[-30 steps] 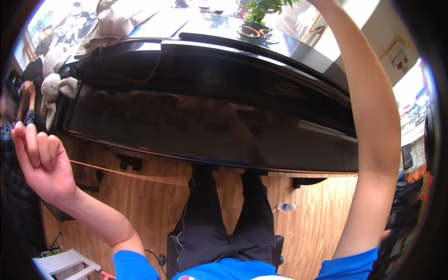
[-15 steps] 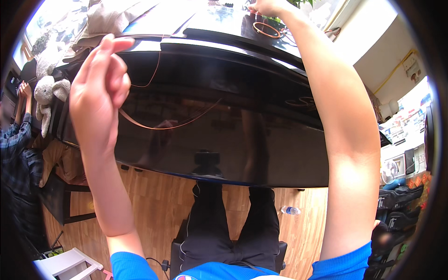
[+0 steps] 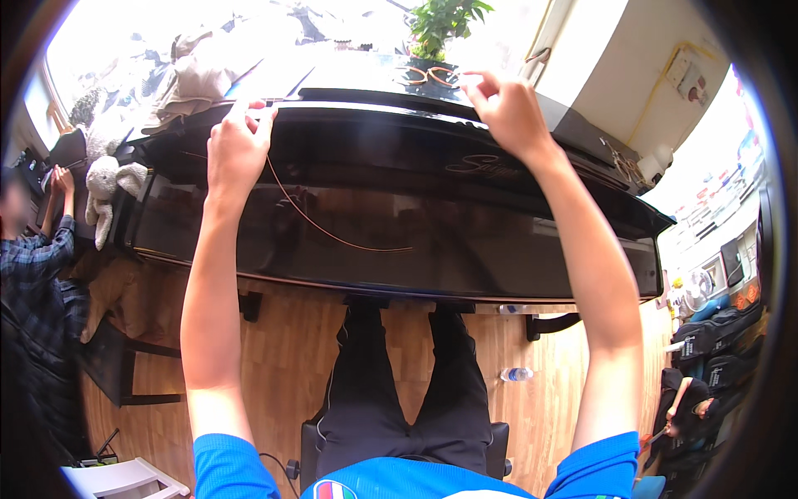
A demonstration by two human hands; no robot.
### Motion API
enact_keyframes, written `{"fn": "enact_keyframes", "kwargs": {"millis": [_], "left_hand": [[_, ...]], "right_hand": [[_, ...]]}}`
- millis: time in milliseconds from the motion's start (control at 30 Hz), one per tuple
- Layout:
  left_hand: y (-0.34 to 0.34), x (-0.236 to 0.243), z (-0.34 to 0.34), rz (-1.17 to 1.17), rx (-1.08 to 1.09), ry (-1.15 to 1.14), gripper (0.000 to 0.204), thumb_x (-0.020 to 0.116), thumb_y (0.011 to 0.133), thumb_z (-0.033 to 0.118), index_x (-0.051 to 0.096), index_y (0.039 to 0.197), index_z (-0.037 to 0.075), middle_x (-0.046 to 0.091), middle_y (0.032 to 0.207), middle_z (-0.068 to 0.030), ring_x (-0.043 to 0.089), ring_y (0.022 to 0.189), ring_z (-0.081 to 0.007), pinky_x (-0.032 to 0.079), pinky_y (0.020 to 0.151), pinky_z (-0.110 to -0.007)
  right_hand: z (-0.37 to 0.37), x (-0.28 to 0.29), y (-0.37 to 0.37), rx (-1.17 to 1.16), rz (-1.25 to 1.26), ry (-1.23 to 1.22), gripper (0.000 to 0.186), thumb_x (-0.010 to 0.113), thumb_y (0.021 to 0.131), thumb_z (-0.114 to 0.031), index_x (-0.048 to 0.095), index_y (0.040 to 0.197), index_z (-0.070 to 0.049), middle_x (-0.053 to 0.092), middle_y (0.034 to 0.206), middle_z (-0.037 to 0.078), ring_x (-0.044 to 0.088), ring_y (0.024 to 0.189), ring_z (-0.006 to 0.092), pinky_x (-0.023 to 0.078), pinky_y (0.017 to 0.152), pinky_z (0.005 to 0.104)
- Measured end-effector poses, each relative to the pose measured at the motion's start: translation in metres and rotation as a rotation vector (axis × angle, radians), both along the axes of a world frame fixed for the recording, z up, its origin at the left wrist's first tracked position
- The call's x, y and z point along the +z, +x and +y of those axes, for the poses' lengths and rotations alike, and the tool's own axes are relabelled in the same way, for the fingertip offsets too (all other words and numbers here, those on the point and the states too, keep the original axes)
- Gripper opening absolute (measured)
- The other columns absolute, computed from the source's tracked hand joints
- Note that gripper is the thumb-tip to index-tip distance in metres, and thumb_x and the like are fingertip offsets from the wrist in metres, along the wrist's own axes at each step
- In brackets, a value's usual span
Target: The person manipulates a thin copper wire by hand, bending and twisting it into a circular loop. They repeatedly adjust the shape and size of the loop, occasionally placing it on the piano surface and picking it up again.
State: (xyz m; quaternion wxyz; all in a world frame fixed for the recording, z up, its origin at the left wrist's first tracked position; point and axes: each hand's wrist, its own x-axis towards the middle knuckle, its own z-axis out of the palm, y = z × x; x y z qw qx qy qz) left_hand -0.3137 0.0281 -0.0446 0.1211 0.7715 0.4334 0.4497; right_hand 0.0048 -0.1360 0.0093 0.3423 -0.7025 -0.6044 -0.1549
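Observation:
My left hand (image 3: 238, 148) is raised before the front of a shiny black upright piano (image 3: 332, 200), its fingertips pinched together. From those fingers a thin copper-coloured wire (image 3: 320, 229) curves down and to the right, ending in mid-air before the dark panel. My right hand (image 3: 511, 112) is up at the piano's top edge, thumb and forefinger closed; what lies between them, if anything, I cannot make out. Close beside these fingertips, on the piano top, sit round orange-rimmed glasses (image 3: 428, 76), and their near rim almost meets my fingers.
A green plant (image 3: 440, 29) stands behind the glasses. Grey cloth (image 3: 191, 83) lies on the piano's left top, with a plush toy (image 3: 104, 179) beside it. At left, a person in a plaid shirt (image 3: 37, 258) sits. A plastic bottle (image 3: 516, 374) lies on the wooden floor.
My right hand has come back from near the plant to the piano's front top edge. My left hand has shifted right with the wire, and the view has tilted upward.

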Motion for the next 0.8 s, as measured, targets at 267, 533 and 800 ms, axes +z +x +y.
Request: {"fn": "enact_keyframes", "kwargs": {"millis": [267, 533, 800], "left_hand": [[-0.006, -0.018, 0.006, 0.086, 0.047, 0.064, 0.028, 0.07, 0.093, 0.031, 0.071, 0.108, 0.009, 0.075, 0.086, -0.011, 0.073, 0.081, -0.0287, 0.055, 0.074, -0.039], [-0.009, 0.005, -0.017, 0.144, 0.144, 0.065, 0.039, 0.07, 0.09, 0.039, 0.068, 0.114, 0.008, 0.073, 0.1, -0.0116, 0.071, 0.095, -0.0323, 0.055, 0.083, -0.044], [0.027, -0.002, -0.073, 0.086, 0.03, 0.275, 0.035, 0.072, 0.091, 0.037, 0.07, 0.112, 0.009, 0.068, 0.106, -0.0102, 0.063, 0.086, -0.0217, 0.052, 0.079, -0.036]], "right_hand": [[-0.081, -0.075, -0.008, 0.021, 0.112, 0.498, 0.018, 0.069, 0.087, -0.003, 0.071, 0.105, -0.003, 0.069, 0.104, 0.014, 0.067, 0.1, 0.0315, 0.052, 0.092, 0.0377], [-0.101, -0.124, -0.015, -0.009, 0.04, 0.493, 0.025, 0.067, 0.087, -0.005, 0.067, 0.112, -0.006, 0.06, 0.114, 0.016, 0.059, 0.11, 0.035, 0.049, 0.097, 0.0425], [-0.115, -0.155, -0.017, -0.017, 0.192, 0.328, 0.024, 0.069, 0.087, -0.01, 0.067, 0.11, -0.005, 0.064, 0.109, 0.017, 0.064, 0.104, 0.036, 0.053, 0.089, 0.0422]]}}
